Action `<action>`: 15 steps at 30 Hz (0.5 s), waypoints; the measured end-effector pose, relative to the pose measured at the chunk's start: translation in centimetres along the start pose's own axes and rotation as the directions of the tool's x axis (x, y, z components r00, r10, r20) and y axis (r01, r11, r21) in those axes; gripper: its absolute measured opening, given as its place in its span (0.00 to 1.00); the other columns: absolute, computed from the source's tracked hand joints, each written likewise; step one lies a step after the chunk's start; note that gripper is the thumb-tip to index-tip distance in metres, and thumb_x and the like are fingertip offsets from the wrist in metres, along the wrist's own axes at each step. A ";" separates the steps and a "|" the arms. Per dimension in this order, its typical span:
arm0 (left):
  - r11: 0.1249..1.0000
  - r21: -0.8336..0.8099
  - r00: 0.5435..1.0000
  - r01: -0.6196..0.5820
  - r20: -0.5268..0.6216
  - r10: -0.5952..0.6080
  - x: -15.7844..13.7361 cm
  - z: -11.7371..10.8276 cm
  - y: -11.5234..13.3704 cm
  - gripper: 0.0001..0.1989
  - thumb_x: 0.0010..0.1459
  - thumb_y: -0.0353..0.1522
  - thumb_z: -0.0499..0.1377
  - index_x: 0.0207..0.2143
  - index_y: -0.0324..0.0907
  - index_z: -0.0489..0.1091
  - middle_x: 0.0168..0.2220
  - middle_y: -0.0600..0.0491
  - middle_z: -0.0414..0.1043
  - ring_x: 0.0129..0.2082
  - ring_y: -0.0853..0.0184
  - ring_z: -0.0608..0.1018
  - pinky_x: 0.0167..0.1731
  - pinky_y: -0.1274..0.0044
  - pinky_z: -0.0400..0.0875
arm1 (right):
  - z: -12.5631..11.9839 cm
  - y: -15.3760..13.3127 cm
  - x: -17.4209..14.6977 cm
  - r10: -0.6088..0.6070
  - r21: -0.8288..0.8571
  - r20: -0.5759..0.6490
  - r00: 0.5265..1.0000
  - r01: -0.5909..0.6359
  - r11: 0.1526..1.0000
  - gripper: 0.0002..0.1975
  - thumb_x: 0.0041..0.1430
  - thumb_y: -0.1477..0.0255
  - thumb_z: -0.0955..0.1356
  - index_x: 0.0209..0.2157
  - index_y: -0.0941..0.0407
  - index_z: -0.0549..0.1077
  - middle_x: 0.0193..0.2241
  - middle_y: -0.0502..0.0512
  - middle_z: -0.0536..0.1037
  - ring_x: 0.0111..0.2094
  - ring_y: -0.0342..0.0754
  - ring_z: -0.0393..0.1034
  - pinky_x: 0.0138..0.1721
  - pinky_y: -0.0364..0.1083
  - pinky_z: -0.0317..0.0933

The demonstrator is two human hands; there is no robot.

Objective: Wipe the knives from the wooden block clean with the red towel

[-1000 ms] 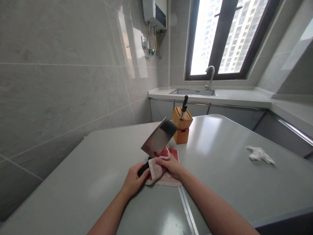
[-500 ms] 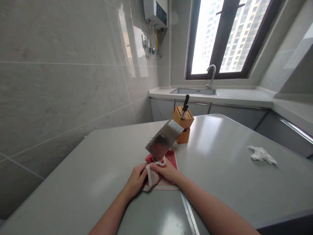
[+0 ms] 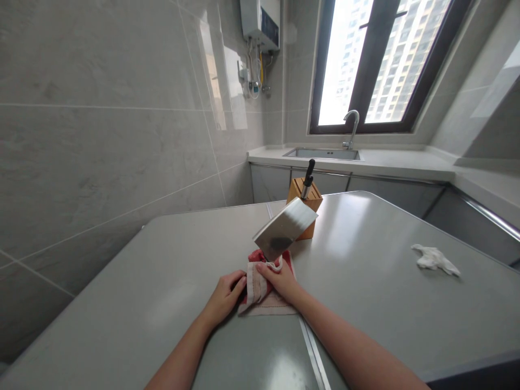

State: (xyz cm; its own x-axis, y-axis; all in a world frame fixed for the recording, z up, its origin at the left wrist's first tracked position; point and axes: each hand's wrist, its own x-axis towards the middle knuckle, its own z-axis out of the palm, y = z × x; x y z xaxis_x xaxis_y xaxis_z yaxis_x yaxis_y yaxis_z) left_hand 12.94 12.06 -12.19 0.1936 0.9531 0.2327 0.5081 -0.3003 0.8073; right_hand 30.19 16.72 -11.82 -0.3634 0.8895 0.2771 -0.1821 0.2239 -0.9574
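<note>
A cleaver (image 3: 285, 227) is raised at a tilt above the table, its broad steel blade pointing up and to the right. Its handle is hidden among my hands and a red-and-white towel (image 3: 257, 286). My left hand (image 3: 226, 298) is closed at the towel's left edge, where the handle end seems to lie. With thumb on top, my right hand (image 3: 282, 280) grips the folded towel just below the blade. Part of the towel lies flat on the table beneath. Behind the blade stands a wooden knife block (image 3: 297, 187) with black-handled knives (image 3: 309, 176) in it.
The grey table (image 3: 179, 260) has a metal seam (image 3: 312, 346) running along it. A crumpled white cloth or tissue (image 3: 435, 259) lies at the right. Beyond are a counter with a sink (image 3: 323, 154) and faucet (image 3: 352, 130), and a tiled wall (image 3: 122, 135) on the left.
The cleaver blade has shifted right and slightly down, now covering more of the knife block. My right hand and the towel fold moved a little right; my left hand's fingers are less covered by the towel.
</note>
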 end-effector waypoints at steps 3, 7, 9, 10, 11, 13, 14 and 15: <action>0.999 0.032 1.000 -0.003 0.006 0.003 0.0 0.1 0.1 0.17 0.59 0.40 0.48 0.29 0.38 0.69 0.28 0.52 0.71 0.28 0.67 0.69 0.30 0.79 0.63 | -0.2 -0.3 0.1 -0.058 -0.044 -0.053 0.997 0.056 0.997 0.15 0.51 0.63 0.67 0.39 0.56 0.72 0.40 0.56 0.76 0.43 0.51 0.69 0.49 0.49 0.59; 0.999 0.041 1.000 0.011 -0.003 -0.011 -0.1 0.0 0.2 0.18 0.58 0.41 0.49 0.28 0.38 0.70 0.27 0.53 0.72 0.27 0.67 0.70 0.29 0.79 0.64 | -0.2 -0.6 0.0 -0.085 -0.104 -0.025 0.996 0.082 0.991 0.14 0.52 0.63 0.67 0.39 0.56 0.72 0.39 0.56 0.77 0.43 0.51 0.69 0.48 0.50 0.60; 0.999 0.037 1.000 0.009 -0.001 -0.009 -0.1 0.0 0.4 0.17 0.57 0.41 0.50 0.28 0.38 0.71 0.26 0.53 0.72 0.27 0.67 0.70 0.29 0.79 0.65 | -0.2 -0.7 0.0 -0.089 -0.119 0.007 0.996 0.089 0.989 0.15 0.52 0.63 0.67 0.40 0.56 0.72 0.39 0.56 0.77 0.42 0.51 0.70 0.48 0.49 0.60; 0.999 0.034 1.000 0.007 0.002 -0.007 -0.2 -0.1 0.5 0.17 0.57 0.41 0.50 0.28 0.38 0.71 0.25 0.53 0.72 0.27 0.67 0.70 0.29 0.79 0.65 | -0.2 -0.8 -0.1 -0.088 -0.124 0.026 0.996 0.090 0.988 0.15 0.52 0.63 0.67 0.40 0.56 0.72 0.39 0.55 0.77 0.42 0.51 0.70 0.48 0.49 0.60; 1.000 0.031 1.000 0.003 0.007 -0.003 -0.2 -0.1 0.5 0.17 0.56 0.40 0.51 0.28 0.38 0.71 0.25 0.53 0.72 0.27 0.66 0.71 0.29 0.79 0.65 | -0.2 -0.8 -0.1 -0.087 -0.130 0.041 0.995 0.092 0.987 0.15 0.52 0.63 0.67 0.40 0.56 0.72 0.39 0.55 0.77 0.42 0.50 0.70 0.47 0.49 0.61; 1.000 0.026 1.000 -0.004 0.024 0.004 -0.2 -0.1 0.6 0.15 0.55 0.39 0.52 0.29 0.38 0.72 0.25 0.53 0.73 0.27 0.66 0.71 0.30 0.78 0.66 | -0.2 -0.8 -0.1 -0.087 -0.144 0.064 0.994 0.096 0.985 0.15 0.53 0.63 0.66 0.40 0.57 0.71 0.38 0.55 0.77 0.40 0.49 0.71 0.45 0.48 0.62; 1.000 0.028 0.999 -0.007 0.034 0.006 -0.2 -0.1 0.6 0.14 0.54 0.39 0.53 0.30 0.38 0.72 0.25 0.53 0.73 0.28 0.66 0.72 0.31 0.78 0.67 | -0.2 -0.7 -0.1 -0.091 -0.151 0.070 0.993 0.100 0.983 0.15 0.53 0.63 0.66 0.40 0.57 0.72 0.38 0.55 0.77 0.39 0.49 0.71 0.44 0.47 0.62; 0.999 0.031 0.999 -0.009 0.044 0.008 -0.2 -0.1 0.5 0.13 0.53 0.38 0.55 0.32 0.37 0.72 0.26 0.53 0.73 0.28 0.66 0.72 0.31 0.78 0.67 | -0.2 -0.6 -0.1 -0.096 -0.156 0.076 0.993 0.107 0.982 0.15 0.53 0.63 0.66 0.40 0.58 0.72 0.37 0.55 0.77 0.39 0.49 0.71 0.44 0.47 0.63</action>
State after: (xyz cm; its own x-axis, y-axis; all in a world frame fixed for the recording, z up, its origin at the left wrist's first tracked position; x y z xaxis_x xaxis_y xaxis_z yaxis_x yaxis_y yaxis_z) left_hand 13.11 11.67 -11.78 0.2340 0.9482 0.2149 0.5321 -0.3099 0.7879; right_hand 30.52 16.60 -11.29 -0.4124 0.8313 0.3728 -0.0748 0.3769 -0.9232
